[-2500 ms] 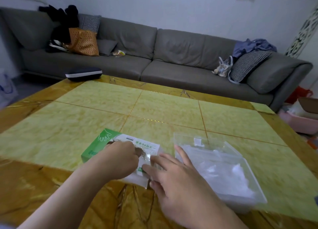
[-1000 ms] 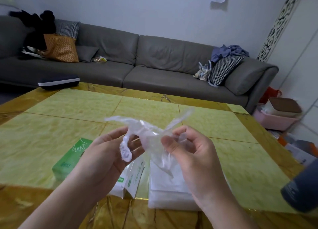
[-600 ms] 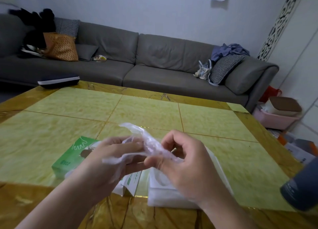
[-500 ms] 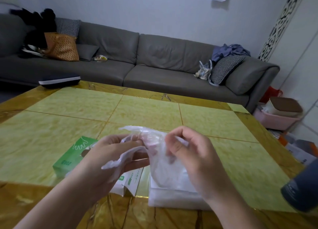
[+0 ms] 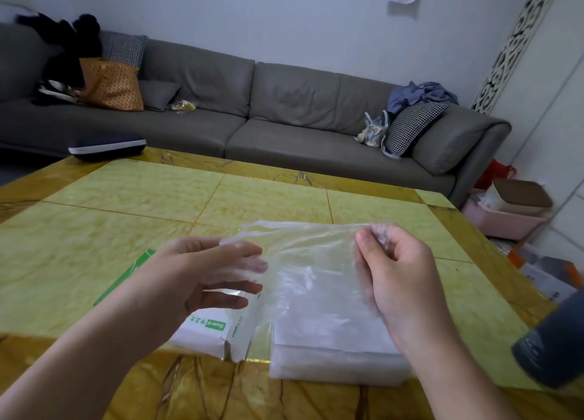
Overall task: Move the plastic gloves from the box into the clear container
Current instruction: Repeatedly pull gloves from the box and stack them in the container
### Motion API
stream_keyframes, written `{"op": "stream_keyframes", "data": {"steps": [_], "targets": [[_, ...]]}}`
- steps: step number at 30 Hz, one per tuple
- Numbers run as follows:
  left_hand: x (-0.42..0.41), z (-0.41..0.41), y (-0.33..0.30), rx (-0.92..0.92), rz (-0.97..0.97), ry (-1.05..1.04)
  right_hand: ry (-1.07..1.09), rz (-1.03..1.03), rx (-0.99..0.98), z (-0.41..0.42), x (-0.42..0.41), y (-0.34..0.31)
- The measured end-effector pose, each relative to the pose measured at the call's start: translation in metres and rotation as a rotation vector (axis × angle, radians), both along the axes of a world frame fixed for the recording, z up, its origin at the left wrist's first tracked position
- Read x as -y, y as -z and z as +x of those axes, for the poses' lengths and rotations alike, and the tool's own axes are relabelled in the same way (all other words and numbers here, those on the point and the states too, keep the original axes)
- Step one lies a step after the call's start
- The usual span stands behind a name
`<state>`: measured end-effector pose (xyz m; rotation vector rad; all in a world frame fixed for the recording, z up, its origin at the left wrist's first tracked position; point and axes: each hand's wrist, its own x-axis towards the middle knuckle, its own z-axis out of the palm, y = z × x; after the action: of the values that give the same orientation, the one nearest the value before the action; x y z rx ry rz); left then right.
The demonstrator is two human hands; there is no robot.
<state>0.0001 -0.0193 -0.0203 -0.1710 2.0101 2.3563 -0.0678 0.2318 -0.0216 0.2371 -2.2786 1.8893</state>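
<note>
Right hand [image 5: 399, 272] pinches thin clear plastic glove [image 5: 303, 255], left hand [image 5: 202, 272] fingers spread on its other edge, stretched above clear plastic container [image 5: 335, 364] already holding gloves. Green-white cardboard box [image 5: 211, 328] just left; remaining count hidden.

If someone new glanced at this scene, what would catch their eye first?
Probably the clear plastic glove stretched in mid-air between the left hand and right hand, over the clear container. Next, the green-and-white box beside it on the yellow table.
</note>
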Motion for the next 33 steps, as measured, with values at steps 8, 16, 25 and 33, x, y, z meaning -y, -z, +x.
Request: {"op": "stream_keyframes", "data": {"steps": [8, 16, 25, 33], "targets": [[-0.004, 0.000, 0.000, 0.001, 0.047, -0.161, -0.041, 0.093, -0.091, -0.003, -0.001, 0.006], [-0.007, -0.004, 0.000, -0.042, -0.007, -0.311, -0.046, 0.104, -0.070, -0.001, -0.005, 0.002], [0.003, -0.007, 0.000, -0.034, 0.316, -0.295, -0.012, 0.012, -0.026, -0.005, -0.008, 0.002], [-0.001, -0.011, 0.004, -0.017, 0.411, -0.184, -0.005, -0.027, 0.030, -0.006, -0.009, 0.004]]}}
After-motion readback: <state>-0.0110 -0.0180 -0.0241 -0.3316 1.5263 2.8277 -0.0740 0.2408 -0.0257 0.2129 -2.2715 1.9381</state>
